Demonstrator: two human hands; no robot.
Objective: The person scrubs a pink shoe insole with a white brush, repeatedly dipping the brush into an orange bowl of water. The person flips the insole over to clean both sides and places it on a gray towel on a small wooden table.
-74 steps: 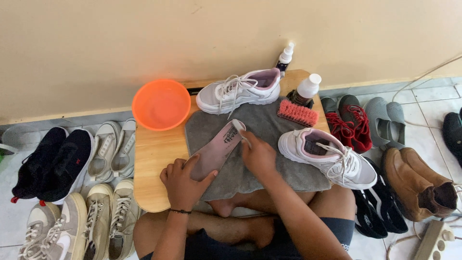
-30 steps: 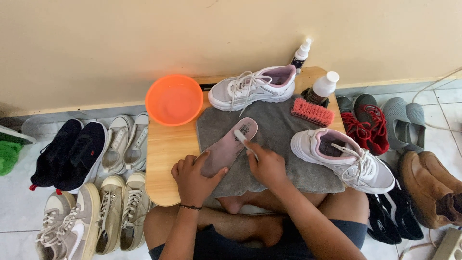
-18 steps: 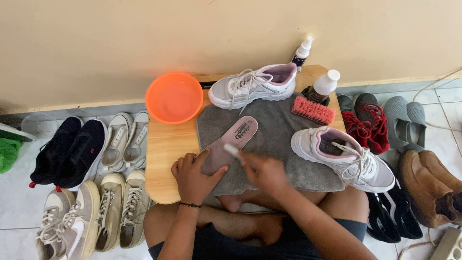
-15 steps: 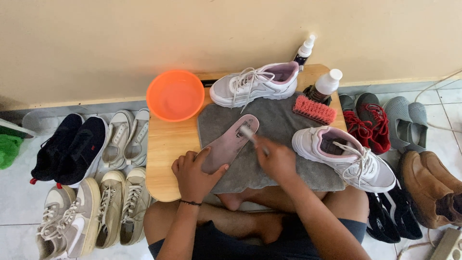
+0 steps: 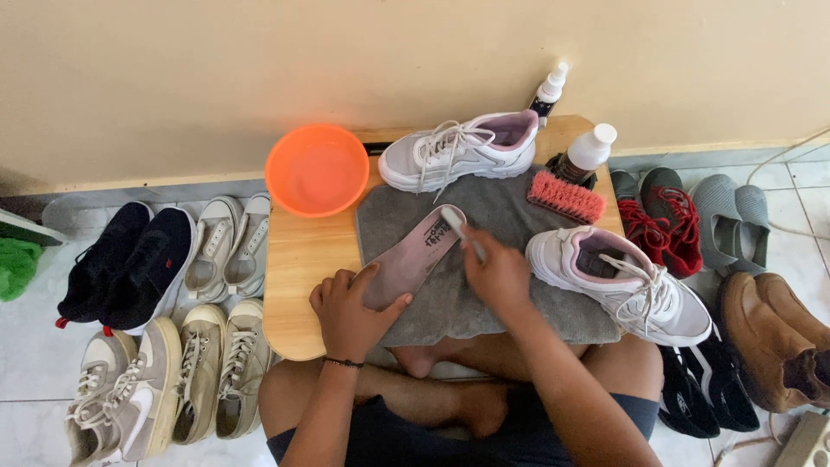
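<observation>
A pink shoe insole (image 5: 417, 252) lies slanted on a grey towel (image 5: 519, 294) spread over a small wooden table (image 5: 298, 277). My left hand (image 5: 350, 311) grips the insole's near end. My right hand (image 5: 494, 275) holds a small white brush (image 5: 460, 230) whose head rests on the insole's far end. One white sneaker (image 5: 462, 151) stands at the back of the towel. Its pair, another white sneaker (image 5: 618, 281), sits at the right edge of the towel.
An orange bowl (image 5: 316, 169) stands at the table's back left. A pink scrub brush (image 5: 566, 196), a white-capped bottle (image 5: 586, 154) and a spray bottle (image 5: 548, 91) are at the back right. Pairs of shoes line the floor on both sides. My crossed legs are under the table's front.
My right hand has been moving the small brush back and forth along the insole; it now sits near the far end. My left hand has kept hold of the near end.
</observation>
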